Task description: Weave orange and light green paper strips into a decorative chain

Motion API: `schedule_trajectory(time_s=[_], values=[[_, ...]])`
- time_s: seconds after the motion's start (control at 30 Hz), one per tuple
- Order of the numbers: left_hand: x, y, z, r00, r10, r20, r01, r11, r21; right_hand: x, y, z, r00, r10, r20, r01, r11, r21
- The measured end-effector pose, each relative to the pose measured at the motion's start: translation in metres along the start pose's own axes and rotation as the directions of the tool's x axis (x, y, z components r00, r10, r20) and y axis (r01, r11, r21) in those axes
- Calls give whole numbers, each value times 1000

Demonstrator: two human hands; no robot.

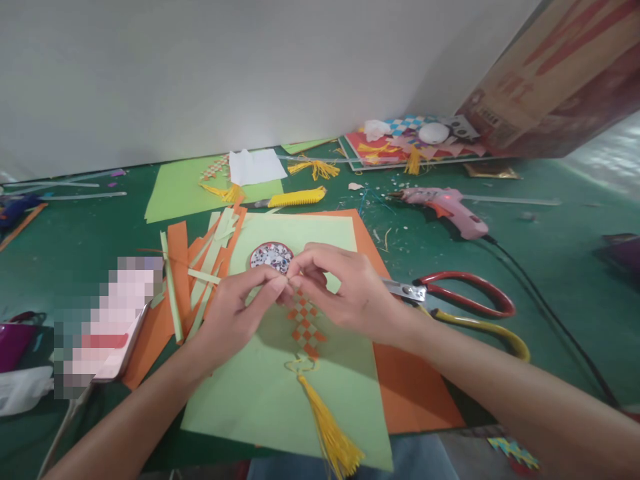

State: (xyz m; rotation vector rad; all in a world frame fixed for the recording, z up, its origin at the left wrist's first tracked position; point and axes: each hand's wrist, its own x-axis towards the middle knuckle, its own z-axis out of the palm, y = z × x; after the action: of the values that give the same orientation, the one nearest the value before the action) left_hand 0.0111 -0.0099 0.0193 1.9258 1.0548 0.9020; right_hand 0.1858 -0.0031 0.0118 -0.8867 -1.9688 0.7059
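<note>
Over a pale green sheet of paper (pixel 240 400), both hands meet with their fingertips pinched together. My left hand (pixel 245 307) and my right hand (pixel 345 287) close on something tiny, hidden between the fingers. Just below them, a woven orange and green checked paper piece (pixel 306 323) runs down from under the right fingers; its upper end is covered. A thin yellow cord loop and a yellow tassel (pixel 333 433) extend from its lower end. Right behind the fingertips stands a round tin (pixel 270 252) of small googly eyes, partly covered by the hands.
Red and yellow handled scissors (pixel 470 287) lie right of the paper, beyond orange sheets (pixel 420 393). A pink glue gun (pixel 445 203) with a cord rests behind them. A yellow utility knife (pixel 297 197) lies behind the tin. Cut paper strips (pixel 177 267) and a phone (pixel 115 320) are left.
</note>
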Motion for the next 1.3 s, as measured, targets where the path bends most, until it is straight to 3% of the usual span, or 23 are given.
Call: schedule_trajectory(time_s=[1.3], values=[[2,2,-2,999,-31,30,30,998,46,0,1,-1,999,-31,11,31,999,-9]])
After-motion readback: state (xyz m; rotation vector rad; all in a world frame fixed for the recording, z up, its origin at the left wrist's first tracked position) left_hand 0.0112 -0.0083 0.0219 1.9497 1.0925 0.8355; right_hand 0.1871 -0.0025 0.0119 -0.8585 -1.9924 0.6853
